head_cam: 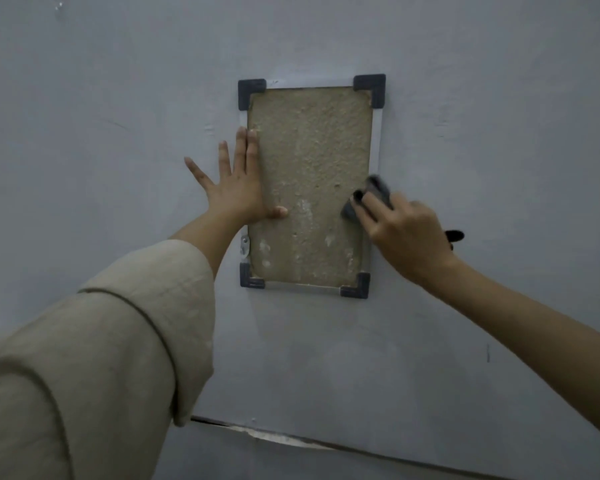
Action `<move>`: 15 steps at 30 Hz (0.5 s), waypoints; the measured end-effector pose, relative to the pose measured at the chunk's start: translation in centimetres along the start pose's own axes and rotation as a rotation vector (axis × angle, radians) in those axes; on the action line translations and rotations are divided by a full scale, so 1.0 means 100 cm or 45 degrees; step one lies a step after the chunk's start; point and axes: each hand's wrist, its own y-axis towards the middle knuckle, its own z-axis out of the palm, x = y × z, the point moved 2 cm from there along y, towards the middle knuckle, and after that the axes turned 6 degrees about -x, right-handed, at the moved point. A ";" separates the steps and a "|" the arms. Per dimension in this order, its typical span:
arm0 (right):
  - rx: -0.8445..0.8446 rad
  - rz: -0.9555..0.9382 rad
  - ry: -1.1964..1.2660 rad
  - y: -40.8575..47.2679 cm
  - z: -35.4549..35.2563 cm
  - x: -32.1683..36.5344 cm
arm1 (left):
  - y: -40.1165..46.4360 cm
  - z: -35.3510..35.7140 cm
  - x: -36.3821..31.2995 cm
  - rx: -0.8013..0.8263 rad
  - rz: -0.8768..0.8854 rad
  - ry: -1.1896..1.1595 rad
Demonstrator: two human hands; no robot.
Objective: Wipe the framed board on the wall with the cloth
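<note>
Over on the left, a loose beige sleeve [94, 348] leads up to the left hand [238, 187], fingers spread flat, palm pressed on the wall [118, 98] at the board's nine o'clock edge, thumb lying on the board itself. The board [309, 188] hangs dead centre: rough tan face, pale frame, dark caps at the corners, whitish smears low down around six o'clock. At its three o'clock edge the right hand [409, 233] has its grip curled round a dark cloth [371, 195], pushed against the surface. I'd say wiping is under way; those smears suggest the lower part is left.
</note>
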 end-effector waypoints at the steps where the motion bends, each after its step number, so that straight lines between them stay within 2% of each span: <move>1: 0.025 -0.075 0.040 -0.008 -0.004 0.007 | 0.000 0.000 0.000 0.002 -0.001 0.001; 4: 0.053 -0.135 0.075 -0.009 -0.004 0.000 | 0.000 0.001 0.000 0.003 -0.008 0.000; 9: 0.023 0.102 -0.047 0.018 0.003 -0.026 | 0.000 0.000 -0.001 0.018 -0.011 0.000; 13: 0.059 -0.111 0.014 -0.005 -0.002 0.007 | 0.000 0.000 -0.001 0.020 -0.010 -0.001; 15: 0.054 -0.139 0.045 -0.003 -0.002 0.003 | 0.000 0.001 0.000 0.015 -0.010 -0.003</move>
